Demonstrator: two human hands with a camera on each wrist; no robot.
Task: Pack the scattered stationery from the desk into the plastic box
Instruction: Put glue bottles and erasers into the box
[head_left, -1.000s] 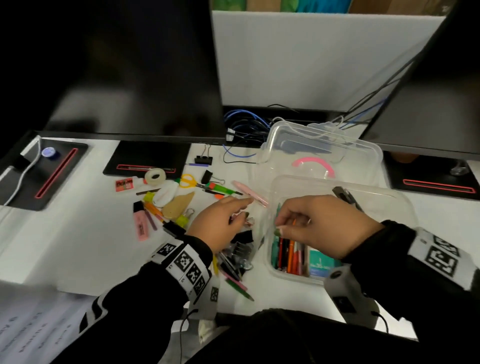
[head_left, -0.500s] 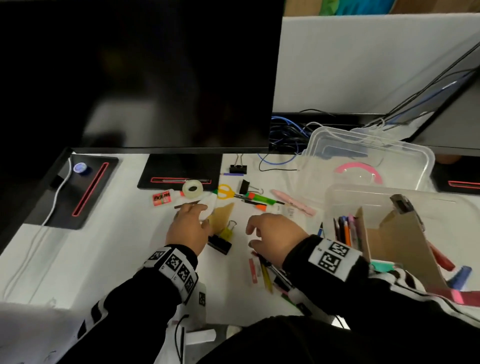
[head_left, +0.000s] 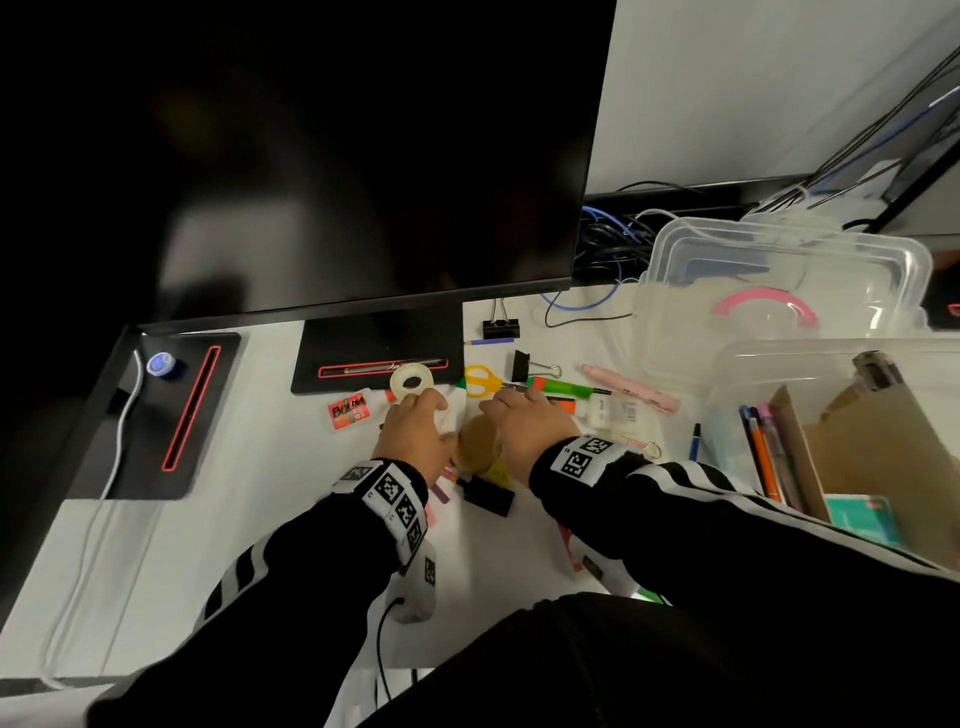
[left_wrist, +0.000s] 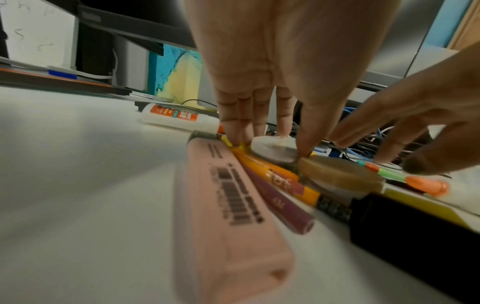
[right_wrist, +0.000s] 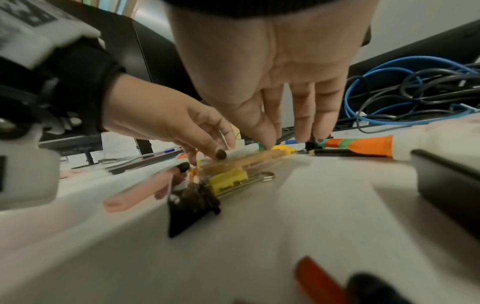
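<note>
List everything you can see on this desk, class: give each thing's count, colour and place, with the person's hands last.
Plastic box: one, clear, right, holding pens and cardboard.
Lid: one, clear, behind the box.
Tape roll: one, clear, by the monitor base.
Scissors: one, yellow-handled, centre.
Binder clips: several, black, centre.
Highlighter: one, pink, under the left wrist.
Glue bottle: one, white, left.
Monitor: one, black, behind.
Left hand: fingers on the pile.
Right hand: fingers on the pile.

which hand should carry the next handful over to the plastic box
Right, probably. The right hand is on the side of the pile nearer the plastic box; the left hand would have to cross over it.
</note>
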